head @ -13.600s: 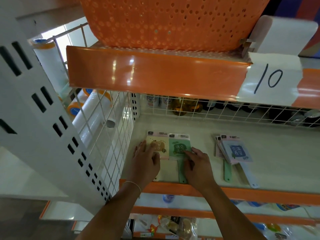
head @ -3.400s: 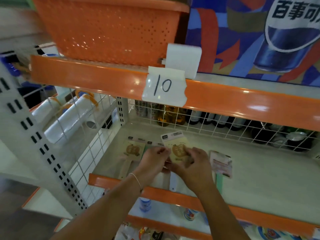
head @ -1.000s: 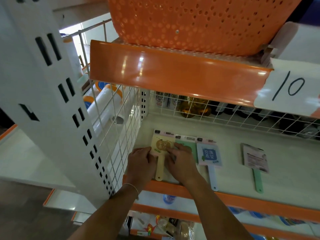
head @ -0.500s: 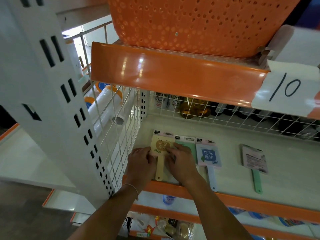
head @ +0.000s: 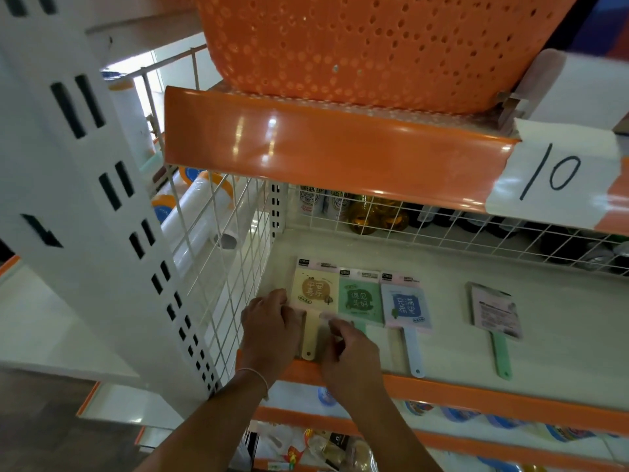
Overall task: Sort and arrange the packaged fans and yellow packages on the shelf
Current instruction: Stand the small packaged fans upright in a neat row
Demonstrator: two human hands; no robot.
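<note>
Three packaged fans lie side by side at the left end of the shelf (head: 565, 338): a yellow packaged fan (head: 315, 287), a green one (head: 360, 298) and a blue one (head: 406, 304), handles toward me. A fourth fan (head: 495, 311) lies face down further right, with a green handle. My left hand (head: 269, 323) rests at the yellow pack's lower left edge, fingers bent against it. My right hand (head: 350, 350) sits over the yellow fan's handle, and its fingertips touch the pack's lower right edge. The green fan's handle is mostly hidden behind my right hand.
A white wire grid (head: 224, 267) closes the shelf's left side, with plastic rolls (head: 200, 216) behind it. Bottles (head: 374, 216) stand behind the rear wire fence. An orange basket (head: 374, 46) sits on the upper shelf, which carries a paper label "10" (head: 551, 175).
My right hand has drawn back from the packs toward the shelf's front edge, uncovering the green fan. My left hand stays at the yellow pack's left edge.
</note>
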